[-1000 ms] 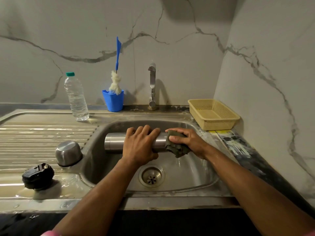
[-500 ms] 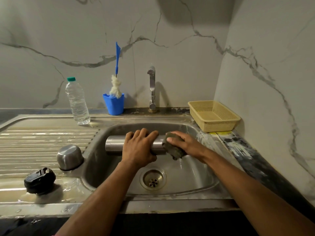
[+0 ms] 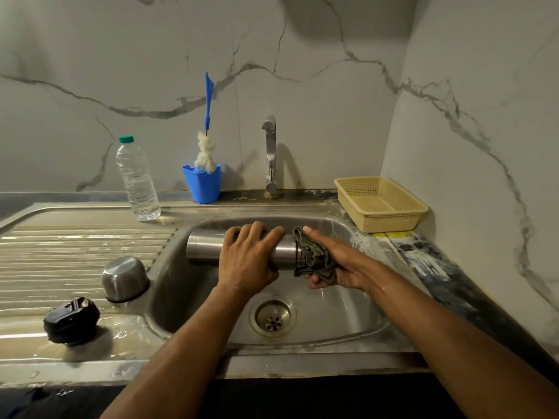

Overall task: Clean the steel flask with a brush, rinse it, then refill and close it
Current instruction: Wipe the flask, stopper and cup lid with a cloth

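Note:
The steel flask [image 3: 205,247] lies level above the sink basin [image 3: 348,309], its mouth end pointing right. My left hand [image 3: 246,258] grips its middle from above. My right hand [image 3: 335,263] presses a grey-green scrubbing cloth [image 3: 313,257] around the flask's right end, which the cloth hides. A blue-handled brush [image 3: 208,116] with a white fluffy head stands in a blue cup [image 3: 203,184] by the back wall. The flask's steel cup lid [image 3: 124,279] sits upside down on the drainboard, and the black stopper [image 3: 71,320] lies nearer the front edge.
A clear water bottle [image 3: 137,179] with a green cap stands at the back of the wet drainboard [image 3: 60,246]. The tap [image 3: 270,155] rises behind the basin, no water running. A yellow plastic basket [image 3: 381,204] sits at the right corner by the side wall.
My right hand has turned under the flask's end, and the cloth now wraps more around it. My left hand keeps its grip. The view has tilted slightly upward.

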